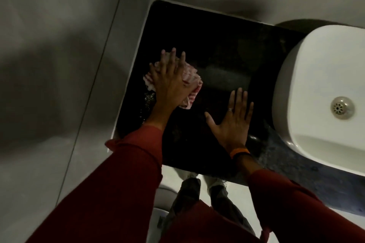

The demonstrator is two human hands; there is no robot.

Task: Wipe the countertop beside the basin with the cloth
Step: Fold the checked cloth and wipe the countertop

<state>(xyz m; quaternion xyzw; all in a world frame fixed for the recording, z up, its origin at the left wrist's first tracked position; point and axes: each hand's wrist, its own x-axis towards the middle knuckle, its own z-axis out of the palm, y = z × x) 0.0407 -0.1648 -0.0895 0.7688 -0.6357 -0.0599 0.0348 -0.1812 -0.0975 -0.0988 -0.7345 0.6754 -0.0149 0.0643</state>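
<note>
A dark stone countertop (217,49) fills the corner between grey tiled walls. On its left part lies a crumpled pink and white striped cloth (192,77). My left hand (170,81) presses flat on top of the cloth, fingers spread and pointing away from me. My right hand (232,120) rests flat on the bare counter to the right of the cloth, fingers apart, holding nothing. A white basin (316,89) with a metal drain (342,107) stands on the counter at the right.
Grey tiled walls (69,65) close in the counter on the left and at the back. Below the counter's front edge are a pale floor, my feet (189,187) and part of a white toilet (162,203).
</note>
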